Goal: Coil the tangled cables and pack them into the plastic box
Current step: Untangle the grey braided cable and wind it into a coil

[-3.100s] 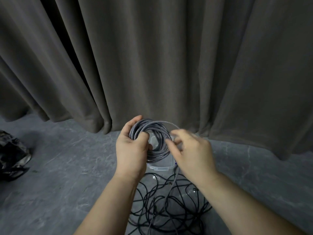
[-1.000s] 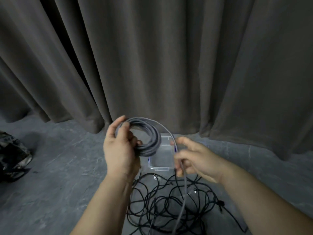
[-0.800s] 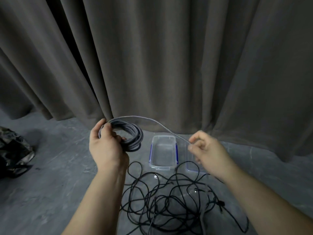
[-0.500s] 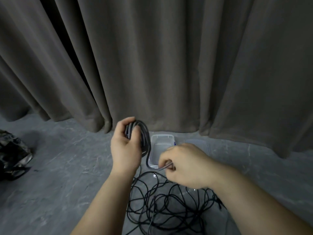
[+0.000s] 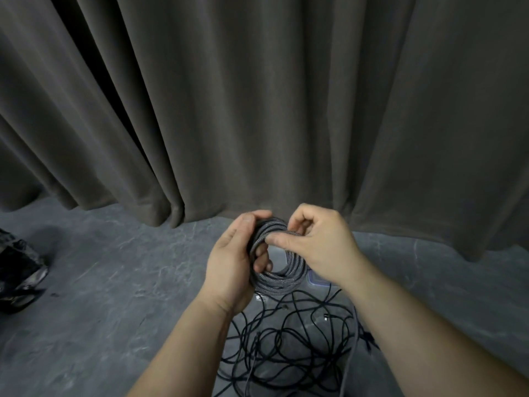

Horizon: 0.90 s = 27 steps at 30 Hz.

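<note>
A grey braided cable, wound into a coil (image 5: pixel 282 277), is held up in front of me. My left hand (image 5: pixel 232 265) grips the coil's left side, fingers curled through the loop. My right hand (image 5: pixel 317 242) pinches a strand of the same cable at the coil's top right. A loose grey length (image 5: pixel 350 348) trails down to the floor at the right. Below lies a tangle of thin black cables (image 5: pixel 289 348). The clear plastic box (image 5: pixel 316 279) with blue edges is almost wholly hidden behind the coil and my right hand.
A heavy dark curtain (image 5: pixel 257 110) hangs along the back, reaching the grey floor (image 5: pixel 114 282). A dark crumpled bag (image 5: pixel 17 270) lies at the far left.
My right hand has risen from low near the box up to the coil's top, laying another turn onto it. The left hand keeps holding the coil, which now faces me more openly.
</note>
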{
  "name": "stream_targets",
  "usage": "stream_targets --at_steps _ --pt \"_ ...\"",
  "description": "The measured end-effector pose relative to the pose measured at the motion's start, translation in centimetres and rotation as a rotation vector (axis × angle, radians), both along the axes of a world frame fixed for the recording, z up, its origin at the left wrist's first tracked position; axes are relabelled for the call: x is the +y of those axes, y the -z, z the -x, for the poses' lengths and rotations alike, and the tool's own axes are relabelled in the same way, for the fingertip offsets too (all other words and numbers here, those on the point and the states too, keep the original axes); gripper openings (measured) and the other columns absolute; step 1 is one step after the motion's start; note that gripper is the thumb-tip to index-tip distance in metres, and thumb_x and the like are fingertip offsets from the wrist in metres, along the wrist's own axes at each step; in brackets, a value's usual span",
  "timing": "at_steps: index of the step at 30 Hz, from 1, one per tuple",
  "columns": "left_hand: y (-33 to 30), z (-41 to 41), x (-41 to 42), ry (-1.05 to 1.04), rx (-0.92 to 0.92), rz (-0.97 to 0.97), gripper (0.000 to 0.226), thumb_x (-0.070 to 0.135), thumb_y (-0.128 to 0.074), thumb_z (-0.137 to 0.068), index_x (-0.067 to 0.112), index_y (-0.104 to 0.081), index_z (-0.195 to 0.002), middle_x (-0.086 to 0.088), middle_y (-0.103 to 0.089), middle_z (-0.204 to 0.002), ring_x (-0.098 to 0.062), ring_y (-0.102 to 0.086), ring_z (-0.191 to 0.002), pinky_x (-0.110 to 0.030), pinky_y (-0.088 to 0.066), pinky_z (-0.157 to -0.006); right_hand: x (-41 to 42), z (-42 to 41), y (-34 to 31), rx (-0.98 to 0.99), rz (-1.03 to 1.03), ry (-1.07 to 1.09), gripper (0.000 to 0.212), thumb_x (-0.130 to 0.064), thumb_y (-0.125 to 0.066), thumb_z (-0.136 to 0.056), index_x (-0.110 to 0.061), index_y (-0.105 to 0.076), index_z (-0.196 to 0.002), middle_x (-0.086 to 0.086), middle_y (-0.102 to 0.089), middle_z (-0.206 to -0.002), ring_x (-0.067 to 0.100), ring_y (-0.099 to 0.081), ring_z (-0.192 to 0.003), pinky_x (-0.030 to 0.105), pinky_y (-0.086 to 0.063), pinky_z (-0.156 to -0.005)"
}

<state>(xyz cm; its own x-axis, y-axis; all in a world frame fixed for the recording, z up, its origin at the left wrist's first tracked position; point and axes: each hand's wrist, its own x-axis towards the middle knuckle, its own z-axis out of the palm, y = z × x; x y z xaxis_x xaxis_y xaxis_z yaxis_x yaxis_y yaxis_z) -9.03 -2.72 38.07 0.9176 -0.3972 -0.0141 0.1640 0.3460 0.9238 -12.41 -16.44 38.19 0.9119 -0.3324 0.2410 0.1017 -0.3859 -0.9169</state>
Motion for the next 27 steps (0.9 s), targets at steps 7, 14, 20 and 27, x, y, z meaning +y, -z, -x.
stream_targets --at_steps 7,14,20,27 --pt "0.1 -0.1 -0.1 -0.039 0.013 -0.079 0.033 0.026 -0.036 -0.103 0.009 -0.064 -0.100 0.002 -0.042 -0.050 -0.007 -0.032 -0.039 -0.022 -0.035 -0.042 -0.3 0.4 -0.4 -0.011 0.002 -0.111 0.014 -0.012 -0.076 -0.079 -0.024 -0.069 -0.074 -0.002 -0.067 -0.071 0.007 -0.058 -0.067 0.030 -0.052 -0.070" --pt "0.3 0.0 0.0 0.053 -0.074 -0.069 0.028 0.032 -0.054 -0.081 0.011 -0.065 -0.097 -0.003 -0.035 -0.059 -0.009 -0.026 -0.043 -0.022 -0.034 -0.044 -0.3 0.0 -0.2 -0.096 -0.086 -0.027 0.013 -0.009 -0.080 -0.074 -0.019 -0.071 -0.072 0.001 -0.068 -0.069 0.012 -0.060 -0.061 0.025 -0.051 -0.063" --pt "0.1 0.3 -0.2 0.044 -0.060 -0.021 0.018 0.014 -0.046 -0.095 0.012 -0.064 -0.096 0.005 -0.028 -0.050 -0.006 -0.023 -0.040 -0.021 -0.032 -0.041 -0.8 -0.4 0.1 -0.144 -0.100 0.024 0.020 -0.003 -0.070 -0.082 -0.021 -0.072 -0.075 -0.008 -0.071 -0.070 0.000 -0.064 -0.067 0.017 -0.050 -0.070" --pt "-0.6 0.2 -0.4 -0.104 -0.016 0.091 0.024 0.012 -0.041 -0.100 0.013 -0.065 -0.095 0.003 -0.028 -0.052 -0.007 -0.023 -0.041 -0.020 -0.031 -0.041 0.8 -0.7 1.9 -0.017 -0.092 0.030 0.026 -0.038 -0.042 -0.097 -0.033 -0.067 -0.102 -0.009 -0.071 -0.097 0.012 -0.068 -0.088 0.038 -0.052 -0.089"
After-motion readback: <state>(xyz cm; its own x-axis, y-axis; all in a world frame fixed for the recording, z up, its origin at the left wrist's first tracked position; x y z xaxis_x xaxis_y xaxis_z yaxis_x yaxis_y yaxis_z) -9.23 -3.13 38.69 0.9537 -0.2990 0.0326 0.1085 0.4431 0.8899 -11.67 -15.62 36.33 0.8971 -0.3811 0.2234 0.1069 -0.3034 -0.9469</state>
